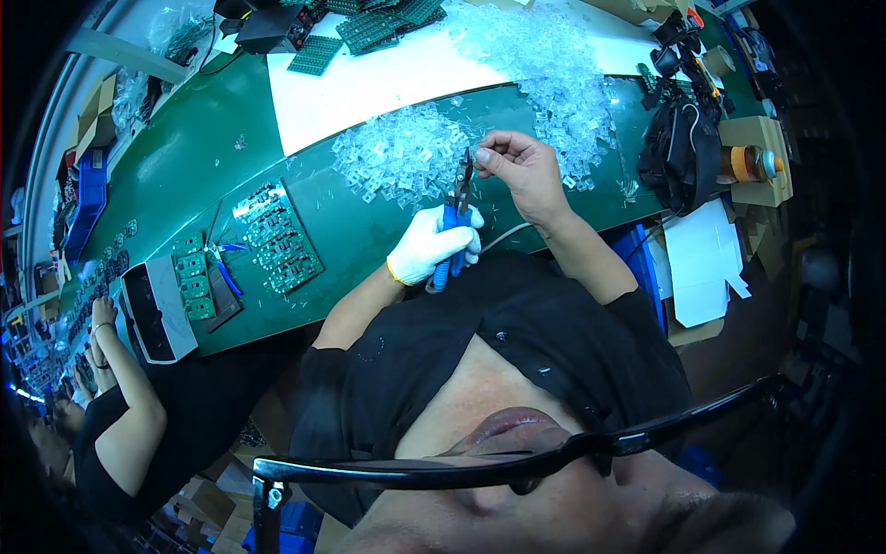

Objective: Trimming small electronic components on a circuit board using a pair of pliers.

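My left hand (431, 246), in a white glove with a yellow cuff edge, is closed round the blue handles of a pair of pliers (454, 215). The dark jaws point away from me, toward the far side of the bench. At their tip my bare right hand (528, 174) pinches thumb against forefinger. Whatever lies in that pinch is too small to make out. Just beyond and left of the jaws spreads a heap of small clear plastic pieces (397, 155). A second, larger heap of clear pieces (565, 106) lies behind my right hand.
On the green bench (185, 148) at left lie a circuit board panel (280, 242), blue-handled cutters (224, 268) and an open box (152, 309). Another person's arm (129, 388) works beyond it. A black bag (681, 152) and a bottle (749, 164) are at right.
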{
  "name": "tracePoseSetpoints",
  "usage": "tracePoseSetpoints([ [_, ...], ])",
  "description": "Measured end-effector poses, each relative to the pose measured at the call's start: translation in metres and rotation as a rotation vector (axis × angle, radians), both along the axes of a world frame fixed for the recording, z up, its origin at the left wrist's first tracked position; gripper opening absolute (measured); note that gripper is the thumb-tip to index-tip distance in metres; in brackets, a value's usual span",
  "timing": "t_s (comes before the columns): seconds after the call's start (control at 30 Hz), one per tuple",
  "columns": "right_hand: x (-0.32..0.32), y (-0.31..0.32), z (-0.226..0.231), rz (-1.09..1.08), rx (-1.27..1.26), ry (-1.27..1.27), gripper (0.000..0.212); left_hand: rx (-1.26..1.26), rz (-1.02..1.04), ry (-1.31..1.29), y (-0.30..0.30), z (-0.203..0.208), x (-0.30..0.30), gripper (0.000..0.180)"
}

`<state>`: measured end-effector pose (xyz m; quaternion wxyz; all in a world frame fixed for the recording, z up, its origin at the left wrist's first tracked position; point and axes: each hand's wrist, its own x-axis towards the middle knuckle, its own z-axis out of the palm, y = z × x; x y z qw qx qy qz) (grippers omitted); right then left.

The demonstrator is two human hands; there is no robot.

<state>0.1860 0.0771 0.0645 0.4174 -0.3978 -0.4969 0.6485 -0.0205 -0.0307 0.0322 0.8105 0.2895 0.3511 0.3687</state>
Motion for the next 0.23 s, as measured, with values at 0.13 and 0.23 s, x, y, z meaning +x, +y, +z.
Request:
tracePoseSetpoints([
  [0.13,0.0024,0.0028,0.0020,0.027,-0.013,0.043,0.016,0.021,0.024,0.083,-0.0013,0.0046,0.0009,0.031],
  [0.23,0.0020,0.0062,-0.0020,-0.001,-0.013,0.027,0.018,0.034,0.074,-0.026,-0.0027,0.0012,0.0011,0.030],
])
